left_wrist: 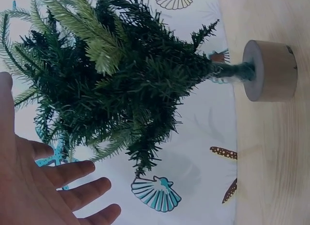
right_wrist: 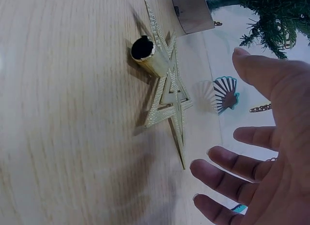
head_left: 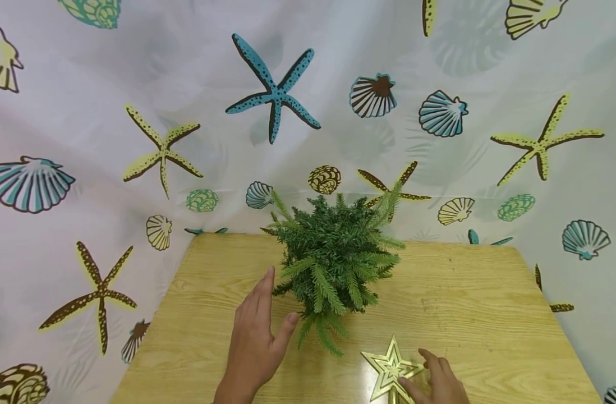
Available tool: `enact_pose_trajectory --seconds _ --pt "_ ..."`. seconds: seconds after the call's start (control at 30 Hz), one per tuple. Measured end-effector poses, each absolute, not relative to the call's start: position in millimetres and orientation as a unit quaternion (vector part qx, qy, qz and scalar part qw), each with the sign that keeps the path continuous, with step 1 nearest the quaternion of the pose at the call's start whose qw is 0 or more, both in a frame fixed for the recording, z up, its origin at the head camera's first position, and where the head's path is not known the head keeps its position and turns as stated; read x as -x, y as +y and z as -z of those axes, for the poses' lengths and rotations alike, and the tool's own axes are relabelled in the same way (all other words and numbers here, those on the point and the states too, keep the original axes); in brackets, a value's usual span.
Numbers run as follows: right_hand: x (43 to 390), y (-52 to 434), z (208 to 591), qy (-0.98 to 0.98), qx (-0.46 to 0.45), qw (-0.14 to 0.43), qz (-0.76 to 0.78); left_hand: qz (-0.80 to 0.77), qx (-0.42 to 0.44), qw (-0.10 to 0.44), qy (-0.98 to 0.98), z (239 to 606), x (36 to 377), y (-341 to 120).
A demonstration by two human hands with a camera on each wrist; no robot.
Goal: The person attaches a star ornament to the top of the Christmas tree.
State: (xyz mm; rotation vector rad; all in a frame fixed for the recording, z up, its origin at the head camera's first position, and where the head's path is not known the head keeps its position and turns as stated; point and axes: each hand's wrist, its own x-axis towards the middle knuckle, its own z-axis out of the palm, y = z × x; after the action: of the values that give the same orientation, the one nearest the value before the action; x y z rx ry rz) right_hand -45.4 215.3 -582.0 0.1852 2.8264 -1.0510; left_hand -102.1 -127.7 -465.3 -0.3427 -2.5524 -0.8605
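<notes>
Head view: left hand (head_left: 254,336) spread flat, fingers straight, just left of the small tree (head_left: 333,264); right hand (head_left: 436,381) relaxed, touching the gold star (head_left: 391,370) near the table (head_left: 490,314) front edge.

Left wrist view: wooden base (left_wrist: 271,70) stands apart from the fingers (left_wrist: 72,172).

Right wrist view: palm wide, star just beside fingertips (right_wrist: 213,167).

A light wooden surface (head_left: 464,303) carries a small green tree (head_left: 333,264), standing upright on a round wooden base (left_wrist: 271,70) near the far edge. In front of the tree, towards the near edge, a gold star (head_left: 391,370) lies flat on the wood
</notes>
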Motion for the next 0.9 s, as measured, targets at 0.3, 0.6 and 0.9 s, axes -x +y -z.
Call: enact_pose_trajectory --seconds 0.3,0.6,0.9 --pt "40.0 213.1 584.1 0.94 -0.085 0.054 0.325 0.324 0.127 0.214 -0.913 458.3 101.3 -121.8" --pt "31.8 213.5 586.3 0.945 -0.101 0.066 0.304 0.325 0.128 0.227 -0.909 448.2 100.2 -118.5" --pt "31.0 209.4 596.0 0.953 -0.111 0.053 0.278 0.337 0.131 0.231 -0.903 443.3 98.0 -113.5"
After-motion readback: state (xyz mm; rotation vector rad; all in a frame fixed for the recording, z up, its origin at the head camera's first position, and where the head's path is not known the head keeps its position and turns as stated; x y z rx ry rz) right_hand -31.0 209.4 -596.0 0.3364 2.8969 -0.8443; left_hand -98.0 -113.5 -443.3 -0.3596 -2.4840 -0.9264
